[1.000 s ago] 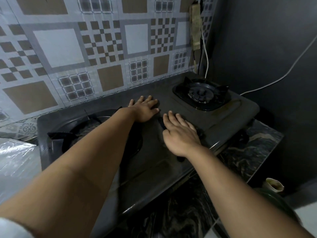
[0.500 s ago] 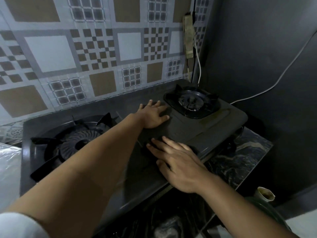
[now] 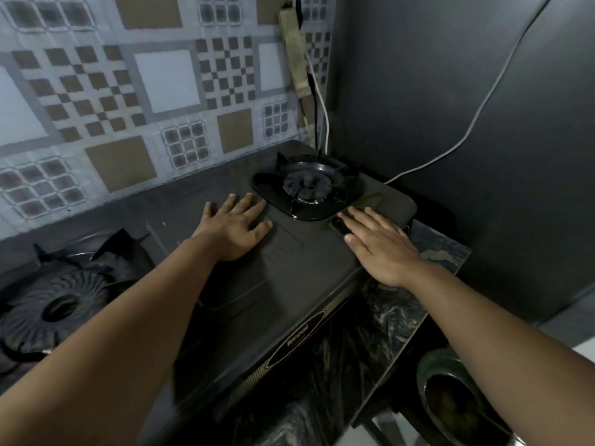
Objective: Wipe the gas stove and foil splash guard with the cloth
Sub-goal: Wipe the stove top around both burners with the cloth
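In the head view, the gas stove (image 3: pixel 289 284) fills the centre of the frame and stands on a dark marbled counter (image 3: pixel 431 262). The left hand (image 3: pixel 236 228) lies flat on the stove top, just left of the right burner (image 3: pixel 306 188), with its fingers straight and spread; it holds nothing. The right hand (image 3: pixel 380 244) is also flat with straight fingers, at the front right corner of the stove, and it presses down on a small dark cloth (image 3: pixel 338 225), of which only an edge shows beside the fingertips. The foil splash guard (image 3: pixel 154 101), with its pattern of squares, covers the wall in the upper left of the frame. The left burner (image 3: pixel 61 304) is at the lower left. I judge that the step in hand is the wiping of the stove top near the right burner. The next move calls for keeping the palm firmly on the cloth while it slides, and for going around the burner's raised supports.
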Demonstrator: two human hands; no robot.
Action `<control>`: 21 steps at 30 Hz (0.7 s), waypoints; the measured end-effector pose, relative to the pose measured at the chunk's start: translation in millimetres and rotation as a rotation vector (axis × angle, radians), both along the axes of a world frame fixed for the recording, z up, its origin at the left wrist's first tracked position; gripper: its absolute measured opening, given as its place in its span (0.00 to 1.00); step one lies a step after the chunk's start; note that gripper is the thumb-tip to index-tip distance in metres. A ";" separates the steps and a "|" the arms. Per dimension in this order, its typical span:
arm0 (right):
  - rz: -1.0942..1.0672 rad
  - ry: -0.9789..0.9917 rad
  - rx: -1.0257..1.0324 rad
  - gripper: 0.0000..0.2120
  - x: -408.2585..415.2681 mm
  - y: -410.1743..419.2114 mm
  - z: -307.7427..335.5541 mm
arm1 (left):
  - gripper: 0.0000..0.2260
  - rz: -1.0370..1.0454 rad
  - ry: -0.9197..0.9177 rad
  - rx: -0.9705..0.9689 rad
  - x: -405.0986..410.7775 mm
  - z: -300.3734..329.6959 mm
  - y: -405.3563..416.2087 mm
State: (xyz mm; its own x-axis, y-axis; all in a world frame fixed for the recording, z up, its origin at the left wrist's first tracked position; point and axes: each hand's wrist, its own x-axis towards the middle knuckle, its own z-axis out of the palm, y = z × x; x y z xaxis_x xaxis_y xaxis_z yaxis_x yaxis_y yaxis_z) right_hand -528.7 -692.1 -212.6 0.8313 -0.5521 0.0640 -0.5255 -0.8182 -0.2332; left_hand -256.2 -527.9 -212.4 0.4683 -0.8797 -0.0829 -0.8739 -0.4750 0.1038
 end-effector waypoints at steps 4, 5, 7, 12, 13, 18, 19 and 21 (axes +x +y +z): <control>-0.080 0.042 -0.004 0.25 4.5 -44.7 1.6 | 0.33 -0.007 -0.023 -0.008 0.9 -1.6 0.9; -0.104 0.060 -0.003 0.25 6.5 -55.3 3.3 | 0.33 -0.010 -0.027 -0.011 0.9 -1.9 1.5; -0.158 0.086 -0.003 0.25 11.0 -75.2 6.5 | 0.33 -0.013 -0.038 -0.017 0.6 -2.2 2.5; -0.295 0.122 0.044 0.26 29.1 -109.6 16.7 | 0.35 -0.003 -0.045 -0.032 -3.6 1.4 2.5; -0.325 0.123 0.052 0.27 34.3 -112.3 18.6 | 0.35 -0.002 -0.049 -0.033 -4.4 2.3 2.2; -0.357 0.130 0.012 0.32 44.5 -108.5 20.1 | 0.36 -0.004 -0.060 -0.040 -4.9 4.4 1.0; -0.332 0.139 0.012 0.32 43.5 -105.9 20.6 | 0.35 -0.003 -0.061 -0.041 -4.3 4.2 1.1; -0.290 0.155 0.020 0.32 40.5 -98.1 21.8 | 0.35 -0.003 -0.060 -0.040 -3.7 2.8 0.9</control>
